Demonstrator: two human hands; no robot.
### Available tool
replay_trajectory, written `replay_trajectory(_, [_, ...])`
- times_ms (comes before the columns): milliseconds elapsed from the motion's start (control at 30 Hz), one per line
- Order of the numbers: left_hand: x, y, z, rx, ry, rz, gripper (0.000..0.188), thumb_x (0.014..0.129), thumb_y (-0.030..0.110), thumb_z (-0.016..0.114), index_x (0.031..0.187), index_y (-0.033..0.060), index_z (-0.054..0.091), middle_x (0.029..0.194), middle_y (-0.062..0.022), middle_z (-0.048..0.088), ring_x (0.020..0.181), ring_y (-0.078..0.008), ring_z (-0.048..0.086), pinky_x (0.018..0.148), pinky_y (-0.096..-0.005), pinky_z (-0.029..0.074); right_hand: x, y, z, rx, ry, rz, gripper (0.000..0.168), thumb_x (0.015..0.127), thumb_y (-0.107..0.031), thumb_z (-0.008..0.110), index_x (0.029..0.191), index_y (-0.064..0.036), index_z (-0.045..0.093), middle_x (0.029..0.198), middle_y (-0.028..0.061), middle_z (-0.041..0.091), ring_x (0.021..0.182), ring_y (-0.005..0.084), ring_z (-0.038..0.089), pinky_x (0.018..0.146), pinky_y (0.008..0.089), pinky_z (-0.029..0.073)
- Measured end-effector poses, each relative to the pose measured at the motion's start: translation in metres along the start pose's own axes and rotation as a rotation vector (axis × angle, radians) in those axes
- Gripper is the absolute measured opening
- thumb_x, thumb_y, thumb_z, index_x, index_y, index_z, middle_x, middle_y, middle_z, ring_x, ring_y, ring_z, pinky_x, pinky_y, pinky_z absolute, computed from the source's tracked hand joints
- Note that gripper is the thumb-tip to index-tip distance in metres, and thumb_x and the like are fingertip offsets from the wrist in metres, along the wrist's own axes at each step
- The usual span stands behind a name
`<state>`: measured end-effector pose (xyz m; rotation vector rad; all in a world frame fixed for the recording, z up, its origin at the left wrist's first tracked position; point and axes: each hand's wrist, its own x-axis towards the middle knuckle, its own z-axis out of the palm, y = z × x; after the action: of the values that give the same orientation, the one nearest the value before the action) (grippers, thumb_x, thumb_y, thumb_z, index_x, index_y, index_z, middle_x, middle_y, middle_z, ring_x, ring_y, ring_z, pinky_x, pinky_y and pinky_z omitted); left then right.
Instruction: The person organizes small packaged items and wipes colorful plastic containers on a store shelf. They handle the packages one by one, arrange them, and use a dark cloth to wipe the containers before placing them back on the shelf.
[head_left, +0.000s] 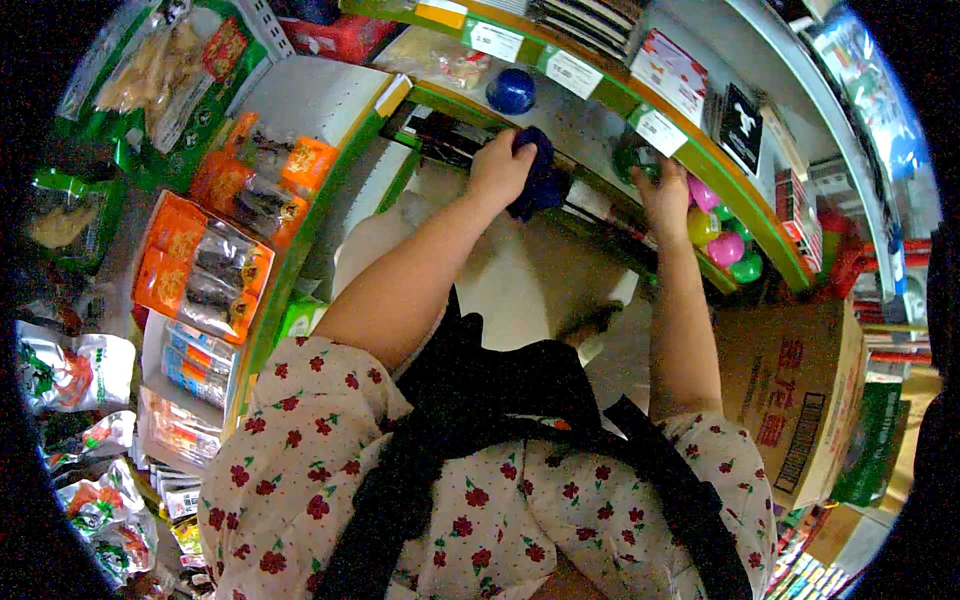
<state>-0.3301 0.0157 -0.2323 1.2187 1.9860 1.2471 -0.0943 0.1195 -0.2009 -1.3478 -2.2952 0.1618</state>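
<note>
My left hand (501, 171) grips a dark blue cloth (540, 180) that hangs down in front of the low shelf's edge. To its upper right, a shiny blue ball (511, 91) rests on the grey shelf board (571, 120). My right hand (664, 201) reaches in under the price-tag rail, its thumb and fingers on a dark green, round, glossy object (632, 156). That object is partly covered by a price tag and the fingers. Right beside this hand lie several pink, yellow and green plastic balls (724, 247).
Hanging orange snack packs (206, 266) line the left shelf. A large cardboard box (780, 397) stands at the right. Above the ball shelf runs a green rail with price tags (574, 72), and boxed goods (670, 73) stand over it. Silvery pouches (79, 367) hang far left.
</note>
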Motion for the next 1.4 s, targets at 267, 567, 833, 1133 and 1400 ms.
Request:
replay_trajectory(267, [0.022,-0.006,-0.042,0.031,0.032,-0.106,0.043,0.081,0.033,0.053,0.109,-0.0003,0.049,0.1,-0.0248,0.057,0.092,-0.0395,0.056,0.082,-0.0434,0.043,0.059,0.029,0.058,-0.105,-0.04,-0.102,0.059,0.066,-0.025,0.072,0.115,-0.003,0.048,0.107,0.017,0.057,0.099,0.0327,0.054,0.083,0.0378,0.042])
replay_trajectory(567, [0.028,-0.024,-0.036,0.27,-0.186,-0.094,0.053,0.08,0.038,0.052,0.114,-0.0017,0.047,0.106,-0.0234,0.055,0.1,-0.0367,0.053,0.088,-0.0428,0.041,0.093,-0.082,0.098,-0.047,-0.429,0.032,0.091,0.064,-0.053,0.069,0.129,0.0,0.031,0.115,0.0248,0.051,0.108,0.0362,0.049,0.089,0.039,0.041])
replay_trajectory(833, [0.029,-0.036,-0.039,0.24,-0.09,-0.011,0.047,0.078,0.039,0.054,0.105,0.0009,0.054,0.103,-0.0223,0.058,0.096,-0.0361,0.055,0.083,-0.0425,0.044,0.036,-0.041,0.016,-0.577,0.189,-0.111,0.067,0.07,-0.049,0.065,0.116,-0.004,0.049,0.105,0.021,0.056,0.094,0.0383,0.053,0.083,0.0429,0.042])
replay_trajectory(1133, [0.025,-0.02,-0.023,0.283,-0.305,-0.079,0.052,0.08,0.04,0.053,0.113,0.0005,0.047,0.108,-0.0227,0.055,0.101,-0.0368,0.053,0.087,-0.0431,0.043,0.02,0.176,-0.026,-0.296,0.158,-0.127,0.045,0.074,-0.038,0.065,0.11,-0.012,0.056,0.106,0.0139,0.059,0.094,0.0308,0.057,0.079,0.0405,0.045])
replay_trajectory(1400, [0.027,-0.03,-0.018,0.28,-0.303,-0.098,0.052,0.079,0.039,0.054,0.113,0.0005,0.046,0.1,-0.023,0.058,0.096,-0.0375,0.055,0.083,-0.0446,0.044,0.054,0.0,0.028,-0.301,-0.179,-0.002,0.071,0.06,-0.043,0.074,0.114,-0.005,0.048,0.107,0.0173,0.057,0.1,0.0332,0.053,0.086,0.0383,0.042])
